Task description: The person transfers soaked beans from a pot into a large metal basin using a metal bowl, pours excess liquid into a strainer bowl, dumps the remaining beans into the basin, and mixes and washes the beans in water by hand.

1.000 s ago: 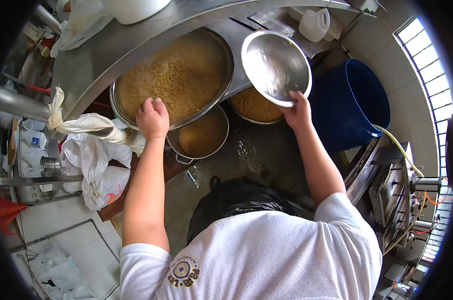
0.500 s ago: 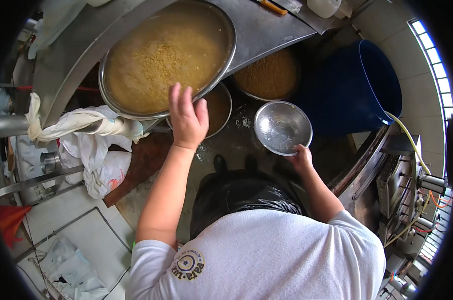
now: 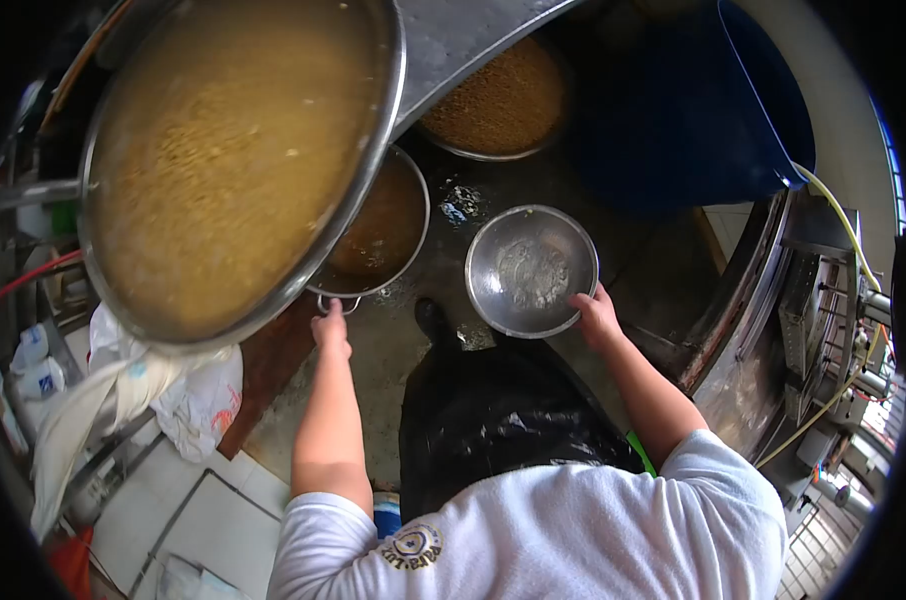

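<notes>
My right hand (image 3: 598, 318) grips the rim of a shiny metal bowl (image 3: 488, 265), thumb over the edge. The bowl is held above the wet floor, with only a little wet residue showing inside. Low on the left, my left hand (image 3: 331, 335) has its fingers at the loop handle (image 3: 348, 304) of a metal pot (image 3: 426, 200) that holds brownish liquid. The fingers are close together and appear hooked on the handle. Above that pot stands a big metal basin (image 3: 400, 70) of cloudy yellowish water with pale beans or grains settled in it.
Another basin (image 3: 493, 157) of brown beans or grains sits on the floor at the back. A large blue barrel (image 3: 663, 120) stands behind right, with a yellow hose (image 3: 835, 210) near it. Machinery (image 3: 803, 330) lines the right. White cloth (image 3: 103, 395) and a sack (image 3: 208, 405) are at left.
My left hand has gone from beside the big basin's rim down to the pot's handle. My right hand still holds the bowl. The view has shifted, so the basin looks nearer.
</notes>
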{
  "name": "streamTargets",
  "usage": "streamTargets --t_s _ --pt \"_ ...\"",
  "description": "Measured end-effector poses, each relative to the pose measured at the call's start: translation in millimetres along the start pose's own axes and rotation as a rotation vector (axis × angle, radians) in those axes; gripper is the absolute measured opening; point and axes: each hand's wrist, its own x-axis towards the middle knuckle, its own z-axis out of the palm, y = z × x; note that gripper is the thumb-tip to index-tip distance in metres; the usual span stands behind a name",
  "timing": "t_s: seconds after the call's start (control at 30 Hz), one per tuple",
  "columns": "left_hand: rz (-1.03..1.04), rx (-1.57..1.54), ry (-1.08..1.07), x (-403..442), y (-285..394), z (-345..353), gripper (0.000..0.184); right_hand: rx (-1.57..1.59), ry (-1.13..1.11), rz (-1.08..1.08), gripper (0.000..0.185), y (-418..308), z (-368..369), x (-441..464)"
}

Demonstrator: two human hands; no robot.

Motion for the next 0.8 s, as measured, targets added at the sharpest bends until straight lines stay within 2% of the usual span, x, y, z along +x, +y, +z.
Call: streamTargets --t_s 0.03,0.1,0.13,0.17,0.23,0.37,0.5,0.63,0.8 --pt "-0.16 -0.138 -0.035 12.8 1.3 6.4 0.08 -0.051 0.018 0.02 0.055 8.5 -3.1 3.3" --pt "-0.32 -0.389 -0.122 39.3 1.8 20.4 0.074 -0.107 0.045 0.05 0.055 25.5 -10.7 9.0" --pt "-0.296 -0.537 -0.25 50.0 -1.2 22.0 0.063 -0.106 0.054 0.072 0.055 35.6 -14.6 10.7" --pt "-0.402 -0.616 -0.114 59.2 -2.3 31.8 0.043 -0.107 0.059 0.096 0.055 44.5 -18.6 12.4" --pt "-0.324 -0.843 -0.207 62.8 -12.1 38.5 0.036 -0.08 0.068 0.111 0.057 57.8 -20.4 14.4" --pt "-0.281 -0.861 -0.27 39.8 -2.6 50.9 0.039 -0.07 0.085 0.151 0.059 67.1 -29.6 8.2" --pt "-0.191 -0.931 -0.22 -12.6 48.0 41.1 0.039 -0.095 0.062 0.152 0.061 57.1 -38.4 2.0" --pt "-0.143 -0.915 -0.192 -37.4 97.5 23.6 0.038 -0.071 0.038 0.095 0.064 39.8 -41.2 3.4" --pt "-0.087 -0.785 -0.164 -63.1 116.6 33.7 0.038 -0.111 0.024 0.081 0.066 22.7 -44.0 13.1"
